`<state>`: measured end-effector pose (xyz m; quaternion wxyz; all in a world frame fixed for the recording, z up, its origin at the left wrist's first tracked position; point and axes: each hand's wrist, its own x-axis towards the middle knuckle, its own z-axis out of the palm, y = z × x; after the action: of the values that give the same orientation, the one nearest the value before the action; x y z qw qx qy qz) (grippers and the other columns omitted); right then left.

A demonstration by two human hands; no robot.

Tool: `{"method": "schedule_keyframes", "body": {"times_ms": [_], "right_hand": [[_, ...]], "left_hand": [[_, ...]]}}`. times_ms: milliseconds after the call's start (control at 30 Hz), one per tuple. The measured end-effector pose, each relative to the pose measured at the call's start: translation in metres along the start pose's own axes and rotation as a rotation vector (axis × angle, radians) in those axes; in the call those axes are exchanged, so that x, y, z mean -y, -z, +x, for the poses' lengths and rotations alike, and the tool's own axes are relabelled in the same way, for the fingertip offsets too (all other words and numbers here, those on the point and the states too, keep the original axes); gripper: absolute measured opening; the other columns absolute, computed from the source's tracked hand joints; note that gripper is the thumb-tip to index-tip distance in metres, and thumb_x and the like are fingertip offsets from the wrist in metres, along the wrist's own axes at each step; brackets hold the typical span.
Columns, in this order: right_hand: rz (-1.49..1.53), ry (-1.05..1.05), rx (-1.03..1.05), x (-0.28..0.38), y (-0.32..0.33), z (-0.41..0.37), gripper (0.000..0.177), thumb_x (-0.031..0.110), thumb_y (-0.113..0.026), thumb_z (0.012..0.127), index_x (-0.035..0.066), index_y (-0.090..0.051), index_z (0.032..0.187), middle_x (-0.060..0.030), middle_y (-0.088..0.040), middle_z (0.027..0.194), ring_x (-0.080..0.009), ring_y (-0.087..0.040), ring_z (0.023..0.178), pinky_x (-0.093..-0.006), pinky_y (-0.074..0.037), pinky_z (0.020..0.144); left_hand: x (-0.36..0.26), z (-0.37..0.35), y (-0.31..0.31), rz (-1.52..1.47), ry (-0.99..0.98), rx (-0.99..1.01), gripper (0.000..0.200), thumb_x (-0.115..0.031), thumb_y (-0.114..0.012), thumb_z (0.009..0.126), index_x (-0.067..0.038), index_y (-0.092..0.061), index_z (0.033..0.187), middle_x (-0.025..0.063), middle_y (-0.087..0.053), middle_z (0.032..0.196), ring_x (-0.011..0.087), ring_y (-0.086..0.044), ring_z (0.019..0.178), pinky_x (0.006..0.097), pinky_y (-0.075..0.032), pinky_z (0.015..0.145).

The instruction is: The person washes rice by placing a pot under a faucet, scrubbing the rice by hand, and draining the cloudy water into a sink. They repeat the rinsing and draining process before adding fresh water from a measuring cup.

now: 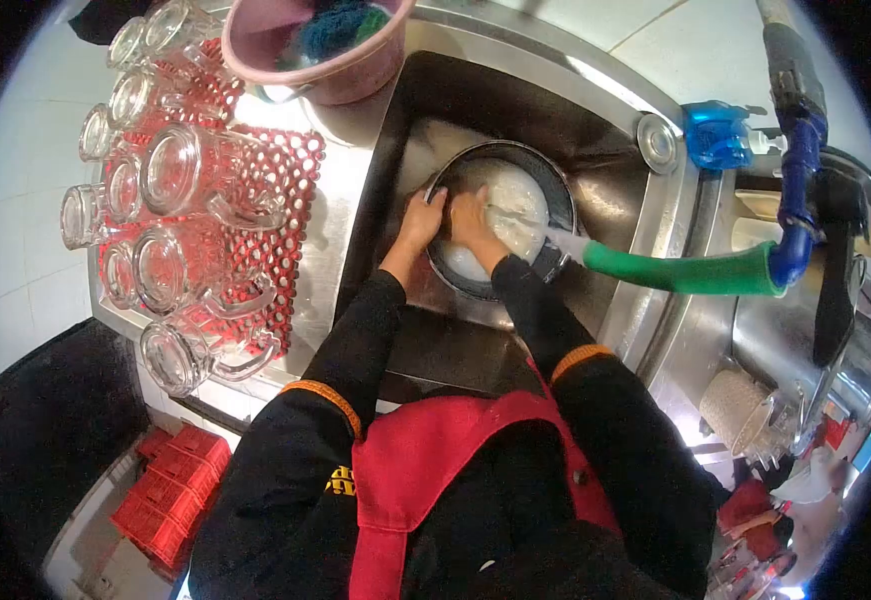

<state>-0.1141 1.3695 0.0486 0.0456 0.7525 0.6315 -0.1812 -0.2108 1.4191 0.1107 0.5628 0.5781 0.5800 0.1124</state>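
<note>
A round dark pot [562, 200] holding cloudy, whitish water sits in the metal sink [445, 345]. My left hand [421, 220] grips the pot's left rim, fingers wrapped over the edge. Inside the pot, near its left side, is my right hand [469, 220]; its fingers are bent down at the water, and what they hold, if anything, is hidden. From the right, a green hose [675, 272] on a blue pipe [801, 190] runs water into the pot.
Several glass mugs [170, 265] lie on a red perforated mat [300, 180] at left. A pink basin [355, 75] stands behind the sink. The sink strainer [657, 143] and a blue bottle [717, 137] are back right. Red crates [177, 490] sit lower left.
</note>
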Motion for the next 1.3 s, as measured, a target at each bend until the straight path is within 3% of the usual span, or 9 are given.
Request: {"method": "schedule_keyframes", "body": {"times_ms": [67,200,367,533,700,833,967,1133,1300], "right_hand": [[-0.215,0.061,0.289,-0.013,0.001,0.016,0.031,0.03,-0.056,0.07,0.007,-0.062,0.09,-0.0112,-0.059,0.094,-0.0283,-0.054,0.091,-0.06,-0.024,0.091],[-0.258,-0.196,-0.01,-0.066,-0.013,0.006,0.024,0.028,-0.054,0.075,0.008,-0.065,0.082,-0.0112,-0.058,0.089,-0.0226,-0.055,0.086,-0.0482,-0.035,0.085],[1.431,-0.206,-0.115,-0.096,-0.054,-0.066,0.035,0.017,-0.038,0.087,0.003,-0.039,0.119,-0.0152,-0.047,0.117,-0.023,-0.047,0.105,-0.0396,-0.03,0.096],[1.085,-0.555,0.281,-0.044,-0.032,-0.051,0.048,0.037,-0.056,0.077,0.004,-0.05,0.111,-0.007,-0.052,0.104,-0.0247,-0.05,0.094,-0.0395,-0.038,0.083],[1.666,-0.664,0.433,-0.018,-0.021,-0.034,0.05,0.04,-0.05,0.079,0.005,-0.049,0.115,-0.0086,-0.052,0.112,-0.0225,-0.046,0.106,-0.0412,-0.038,0.083],[1.829,-0.405,0.336,-0.044,-0.046,-0.019,0.04,0.027,-0.055,0.078,0.003,-0.051,0.11,-0.0125,-0.052,0.106,-0.0243,-0.055,0.085,-0.0342,-0.046,0.065],[1.908,-0.788,0.01,-0.066,-0.048,0.003,0.039,0.034,-0.051,0.08,0.004,-0.056,0.104,-0.0101,-0.06,0.087,-0.0247,-0.057,0.078,-0.0409,-0.046,0.067],[2.214,-1.08,0.004,-0.055,0.021,-0.006,0.064,0.05,-0.035,0.083,0.0,-0.036,0.123,-0.0172,-0.027,0.132,-0.0318,-0.025,0.12,-0.0497,-0.014,0.099],[2.54,-1.034,-0.095,-0.087,-0.04,0.015,0.065,0.04,-0.032,0.084,0.002,-0.012,0.132,-0.0161,-0.011,0.139,-0.0418,-0.01,0.124,-0.0623,-0.004,0.093]], "left_hand": [[0.013,0.006,-0.002,0.042,-0.023,0.004,0.04,-0.026,-0.052,0.079,0.007,-0.052,0.101,0.0266,-0.056,0.097,0.0358,-0.053,0.096,0.0348,-0.039,0.083],[0.028,0.015,-0.009,0.048,-0.098,-0.023,0.03,-0.013,-0.053,0.077,0.002,-0.054,0.103,0.0209,-0.058,0.096,0.03,-0.056,0.093,0.0335,-0.04,0.08],[0.012,0.003,-0.005,0.006,-0.115,-0.015,0.028,-0.007,-0.051,0.074,0.005,-0.053,0.099,0.0243,-0.058,0.091,0.0335,-0.056,0.09,0.0348,-0.041,0.08],[0.019,0.007,-0.009,-0.029,-0.155,-0.067,0.025,-0.006,-0.052,0.074,0.005,-0.054,0.096,0.0232,-0.059,0.09,0.033,-0.057,0.088,0.0345,-0.041,0.078],[0.028,0.014,-0.011,-0.016,-0.173,-0.074,0.024,-0.006,-0.052,0.075,0.006,-0.054,0.096,0.0254,-0.058,0.09,0.0367,-0.055,0.09,0.0364,-0.041,0.079],[0.028,0.014,-0.012,0.061,-0.177,-0.093,0.025,-0.006,-0.052,0.075,0.006,-0.053,0.097,0.0264,-0.057,0.091,0.0382,-0.054,0.091,0.0382,-0.041,0.079],[0.02,0.009,-0.009,0.036,-0.172,-0.069,0.027,-0.006,-0.052,0.075,0.006,-0.052,0.099,0.0262,-0.056,0.093,0.0377,-0.054,0.092,0.0383,-0.041,0.08],[0.028,0.017,-0.011,0.022,-0.195,-0.017,0.032,-0.002,-0.05,0.073,0.006,-0.051,0.104,0.026,-0.056,0.098,0.0371,-0.053,0.095,0.035,-0.04,0.082],[0.014,0.01,-0.002,0.037,-0.083,0.043,0.053,0.0,-0.048,0.067,0.004,-0.039,0.119,0.0256,-0.051,0.108,0.0331,-0.051,0.101,0.0314,-0.039,0.085]]}}
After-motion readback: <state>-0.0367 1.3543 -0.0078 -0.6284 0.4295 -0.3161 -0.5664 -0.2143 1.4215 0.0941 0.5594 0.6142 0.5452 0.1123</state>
